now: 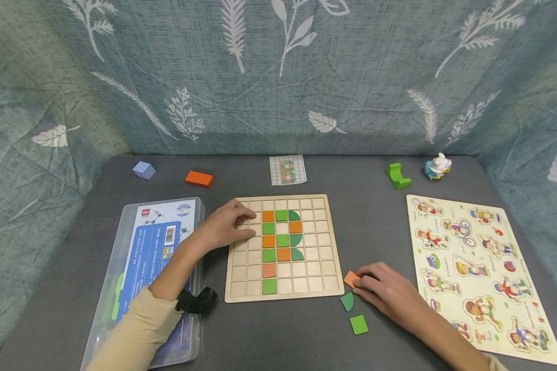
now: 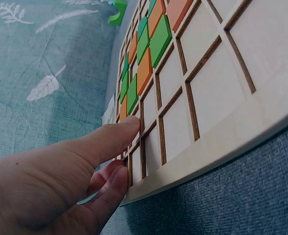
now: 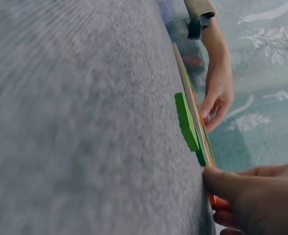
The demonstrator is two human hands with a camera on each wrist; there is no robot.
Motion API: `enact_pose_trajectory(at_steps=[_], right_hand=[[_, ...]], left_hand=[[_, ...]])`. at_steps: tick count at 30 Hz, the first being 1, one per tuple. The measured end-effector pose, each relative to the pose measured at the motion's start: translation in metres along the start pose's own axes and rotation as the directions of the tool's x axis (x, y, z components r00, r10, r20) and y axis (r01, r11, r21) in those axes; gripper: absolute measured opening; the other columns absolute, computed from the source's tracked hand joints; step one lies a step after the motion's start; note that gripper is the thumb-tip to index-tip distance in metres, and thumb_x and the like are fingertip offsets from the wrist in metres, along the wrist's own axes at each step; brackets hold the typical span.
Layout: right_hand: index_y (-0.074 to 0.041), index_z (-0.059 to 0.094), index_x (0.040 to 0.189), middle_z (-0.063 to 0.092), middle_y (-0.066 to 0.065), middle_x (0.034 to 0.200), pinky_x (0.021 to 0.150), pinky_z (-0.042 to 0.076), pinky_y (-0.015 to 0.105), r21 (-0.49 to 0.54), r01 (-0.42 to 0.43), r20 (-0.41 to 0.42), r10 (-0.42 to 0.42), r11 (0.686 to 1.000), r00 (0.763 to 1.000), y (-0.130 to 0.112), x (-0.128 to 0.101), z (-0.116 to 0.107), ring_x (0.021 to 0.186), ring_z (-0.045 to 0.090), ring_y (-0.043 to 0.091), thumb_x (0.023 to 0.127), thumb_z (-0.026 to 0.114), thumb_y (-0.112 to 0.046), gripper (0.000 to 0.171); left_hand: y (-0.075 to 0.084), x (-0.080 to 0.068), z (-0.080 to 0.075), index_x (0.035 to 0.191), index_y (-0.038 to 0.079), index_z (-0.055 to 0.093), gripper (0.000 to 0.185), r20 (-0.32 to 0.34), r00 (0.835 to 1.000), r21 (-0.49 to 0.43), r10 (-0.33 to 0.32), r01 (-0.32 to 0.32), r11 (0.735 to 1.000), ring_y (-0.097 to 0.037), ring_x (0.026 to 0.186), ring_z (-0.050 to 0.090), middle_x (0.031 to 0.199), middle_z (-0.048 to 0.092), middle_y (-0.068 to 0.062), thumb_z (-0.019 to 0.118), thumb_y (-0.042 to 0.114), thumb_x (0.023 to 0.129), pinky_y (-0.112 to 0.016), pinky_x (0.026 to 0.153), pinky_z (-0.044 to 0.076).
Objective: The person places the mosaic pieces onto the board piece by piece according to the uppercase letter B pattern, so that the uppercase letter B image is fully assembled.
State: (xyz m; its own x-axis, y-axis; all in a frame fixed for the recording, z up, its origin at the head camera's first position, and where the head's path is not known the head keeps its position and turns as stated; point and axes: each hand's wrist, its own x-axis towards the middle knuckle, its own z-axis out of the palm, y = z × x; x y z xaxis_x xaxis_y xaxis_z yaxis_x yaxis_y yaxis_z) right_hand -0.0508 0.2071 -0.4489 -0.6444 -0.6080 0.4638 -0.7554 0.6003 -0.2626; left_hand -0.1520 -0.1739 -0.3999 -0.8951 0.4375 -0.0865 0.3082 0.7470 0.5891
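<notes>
Left hand (image 1: 225, 226) rests flat, fingers straight, on the wooden grid board (image 1: 327, 247); right hand (image 1: 387, 291) pinches 1 orange square tile (image 1: 351, 279) on the worktop (image 1: 376, 226).

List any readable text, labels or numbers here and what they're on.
None can be read.
Box: its blue label carries print, a barcode and a round logo, all too small.
Character puzzle: small words beside the figures, too blurred.
Pattern card: coloured squares only, no text.
Grid board: no text.
</notes>
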Motion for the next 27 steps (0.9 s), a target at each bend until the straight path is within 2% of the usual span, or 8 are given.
enact_pose_trajectory(at_steps=[5,9,11,16,21,27], right_hand=[[-0.016,0.07,0.088,0.064,-0.002,0.094,0.074,0.048,0.021,0.04,-0.019,-0.098,0.023,0.999,0.995,0.0,0.006,0.001,0.085,0.058,0.01,0.099,0.052,-0.037,0.03],[-0.013,0.07,0.091,0.064,-0.002,0.094,0.076,0.048,0.02,0.114,0.007,-0.142,0.009,0.993,0.99,-0.004,0.013,0.003,0.085,0.06,0.011,0.097,0.052,-0.036,0.03],[-0.014,0.07,0.093,0.064,-0.002,0.096,0.077,0.048,0.019,0.14,0.045,-0.127,-0.027,0.989,0.992,-0.009,0.019,0.007,0.086,0.06,0.01,0.096,0.056,-0.032,0.024],[-0.015,0.069,0.097,0.063,-0.005,0.1,0.076,0.05,0.018,0.185,0.143,-0.022,-0.141,0.972,0.99,-0.029,0.039,0.023,0.09,0.06,0.006,0.092,0.062,-0.021,0.01],[-0.015,0.069,0.099,0.063,-0.005,0.101,0.078,0.05,0.017,0.189,0.186,0.076,-0.203,0.964,0.976,-0.047,0.064,0.037,0.092,0.059,0.005,0.085,0.07,-0.014,0.014],[-0.015,0.07,0.094,0.064,-0.006,0.095,0.077,0.051,0.016,0.125,0.261,0.074,-0.272,0.957,0.96,-0.056,0.084,0.047,0.088,0.059,0.006,0.082,0.073,-0.012,0.012]], left_hand=[[0.001,0.0,0.001,0.121,0.001,0.065,0.04,0.009,1.0,-0.006,-0.018,0.018,1.0,-0.022,0.093,0.053,0.108,0.055,-0.013,0.073,0.018,0.087,-0.038,0.086,0.047],[0.0,-0.002,0.002,0.122,0.0,0.064,0.04,0.016,1.0,-0.005,-0.022,0.022,1.0,-0.022,0.093,0.053,0.109,0.055,-0.013,0.072,0.018,0.087,-0.039,0.086,0.047],[-0.001,-0.003,0.002,0.122,0.0,0.064,0.04,0.016,1.0,-0.01,-0.026,0.026,1.0,-0.023,0.093,0.052,0.109,0.055,-0.014,0.072,0.018,0.087,-0.039,0.086,0.047],[-0.002,-0.005,0.002,0.123,0.001,0.064,0.04,0.021,0.999,-0.016,-0.04,0.04,0.999,-0.021,0.093,0.051,0.11,0.054,-0.013,0.072,0.018,0.088,-0.037,0.085,0.045],[-0.003,-0.004,0.002,0.123,0.0,0.064,0.04,0.021,0.999,-0.012,-0.03,0.031,0.999,-0.022,0.094,0.052,0.11,0.054,-0.013,0.071,0.018,0.088,-0.038,0.086,0.046],[-0.002,-0.001,0.0,0.123,0.001,0.063,0.039,0.022,1.0,-0.011,-0.02,0.021,1.0,-0.024,0.097,0.054,0.112,0.054,-0.014,0.07,0.019,0.089,-0.041,0.09,0.047]])
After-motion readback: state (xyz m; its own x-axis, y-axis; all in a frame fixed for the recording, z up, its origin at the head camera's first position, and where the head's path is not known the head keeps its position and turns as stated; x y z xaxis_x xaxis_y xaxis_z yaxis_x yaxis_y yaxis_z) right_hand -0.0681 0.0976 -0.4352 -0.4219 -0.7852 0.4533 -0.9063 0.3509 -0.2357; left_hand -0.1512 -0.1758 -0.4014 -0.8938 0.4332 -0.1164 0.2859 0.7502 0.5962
